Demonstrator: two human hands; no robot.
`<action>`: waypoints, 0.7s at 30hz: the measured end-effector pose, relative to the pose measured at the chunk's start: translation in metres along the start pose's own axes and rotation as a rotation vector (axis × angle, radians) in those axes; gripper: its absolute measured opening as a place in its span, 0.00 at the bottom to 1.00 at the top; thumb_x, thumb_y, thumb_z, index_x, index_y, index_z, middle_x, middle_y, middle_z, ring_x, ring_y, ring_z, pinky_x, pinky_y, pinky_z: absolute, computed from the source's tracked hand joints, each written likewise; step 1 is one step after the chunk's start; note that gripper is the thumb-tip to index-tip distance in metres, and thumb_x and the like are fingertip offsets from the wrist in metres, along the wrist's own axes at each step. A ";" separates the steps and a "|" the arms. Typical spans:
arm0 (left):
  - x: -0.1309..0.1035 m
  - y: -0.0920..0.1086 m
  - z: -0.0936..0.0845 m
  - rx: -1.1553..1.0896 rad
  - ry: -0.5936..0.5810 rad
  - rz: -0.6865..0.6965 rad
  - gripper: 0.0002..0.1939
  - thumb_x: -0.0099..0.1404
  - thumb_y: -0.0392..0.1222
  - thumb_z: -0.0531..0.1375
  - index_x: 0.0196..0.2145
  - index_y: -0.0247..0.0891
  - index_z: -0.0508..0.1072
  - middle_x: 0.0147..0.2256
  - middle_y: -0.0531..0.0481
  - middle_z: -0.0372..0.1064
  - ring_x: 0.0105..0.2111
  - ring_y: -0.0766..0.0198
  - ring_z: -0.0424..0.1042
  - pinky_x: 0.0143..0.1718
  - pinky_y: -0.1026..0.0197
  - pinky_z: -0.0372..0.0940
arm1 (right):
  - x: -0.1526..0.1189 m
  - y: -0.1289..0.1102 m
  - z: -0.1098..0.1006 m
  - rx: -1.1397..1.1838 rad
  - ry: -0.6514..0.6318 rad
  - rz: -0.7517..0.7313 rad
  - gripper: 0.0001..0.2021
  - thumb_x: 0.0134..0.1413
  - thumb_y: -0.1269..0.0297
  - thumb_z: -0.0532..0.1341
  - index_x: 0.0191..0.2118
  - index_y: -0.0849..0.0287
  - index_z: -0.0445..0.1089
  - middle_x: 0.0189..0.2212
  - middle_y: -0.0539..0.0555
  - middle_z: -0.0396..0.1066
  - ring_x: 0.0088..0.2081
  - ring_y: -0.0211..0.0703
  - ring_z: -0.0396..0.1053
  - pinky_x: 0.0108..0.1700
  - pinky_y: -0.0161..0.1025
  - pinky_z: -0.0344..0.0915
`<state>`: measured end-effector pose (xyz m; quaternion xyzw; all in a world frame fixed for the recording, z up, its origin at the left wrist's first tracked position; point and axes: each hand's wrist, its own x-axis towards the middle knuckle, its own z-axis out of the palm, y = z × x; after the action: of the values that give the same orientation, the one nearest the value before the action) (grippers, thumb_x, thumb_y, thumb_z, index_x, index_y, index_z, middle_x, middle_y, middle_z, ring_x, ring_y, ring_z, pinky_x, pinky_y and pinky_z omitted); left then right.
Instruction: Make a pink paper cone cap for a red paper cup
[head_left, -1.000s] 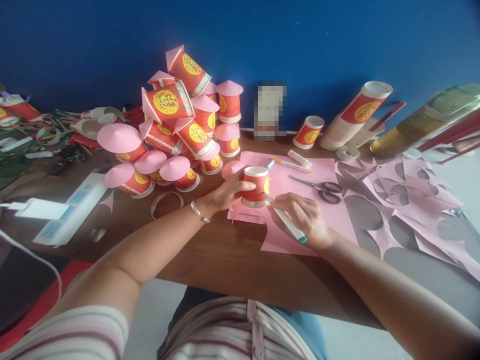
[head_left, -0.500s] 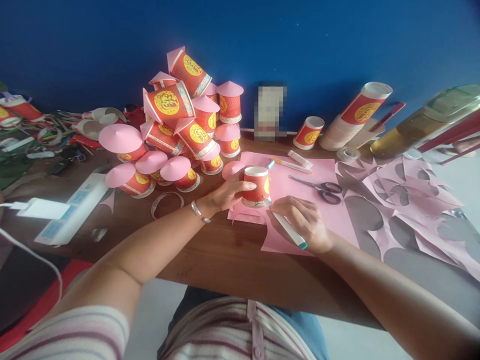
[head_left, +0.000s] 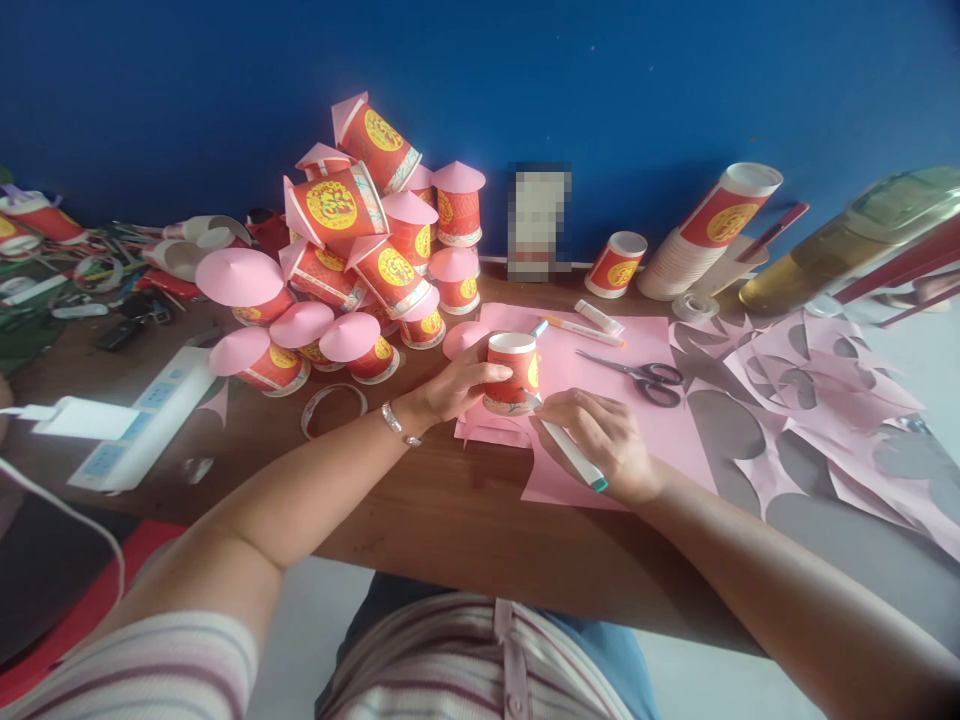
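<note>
My left hand (head_left: 459, 388) is closed round a red paper cup (head_left: 513, 362) with a white rim and a yellow emblem, held upright. In my right hand (head_left: 600, 440) is a white marker (head_left: 571, 455) with a green end, its tip at the cup's lower right side. Whether the tip touches the cup is hard to tell. Beneath both hands lies pink paper (head_left: 645, 340). Just beyond my right hand rest dark-handled scissors (head_left: 652, 380). An orange-ended marker (head_left: 581, 330) and a white glue-stick-like tube (head_left: 600, 317) lie past the cup.
Several red cups with pink cone tops (head_left: 360, 337) are piled at the back left. A stack of cups (head_left: 686, 250) leans at the back right, beside a single cup (head_left: 616, 265). Pink scraps (head_left: 825, 380) cover the right side. A power strip (head_left: 146, 415) lies at left.
The marker's green end has shifted slightly left and up, with my right hand nearly in the same place. My left hand and the cup have hardly moved.
</note>
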<state>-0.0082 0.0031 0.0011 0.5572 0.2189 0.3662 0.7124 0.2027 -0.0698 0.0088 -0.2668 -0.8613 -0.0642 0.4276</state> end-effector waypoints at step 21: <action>-0.001 -0.003 -0.001 0.014 0.033 0.020 0.14 0.61 0.44 0.64 0.44 0.37 0.76 0.40 0.45 0.77 0.41 0.56 0.75 0.44 0.55 0.71 | 0.001 0.001 -0.002 0.051 -0.070 -0.032 0.08 0.67 0.75 0.57 0.48 0.60 0.69 0.33 0.57 0.77 0.34 0.44 0.76 0.34 0.39 0.73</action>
<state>-0.0087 0.0023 -0.0017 0.5583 0.2277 0.3809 0.7009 0.2045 -0.0691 0.0109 -0.2442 -0.8812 -0.0399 0.4029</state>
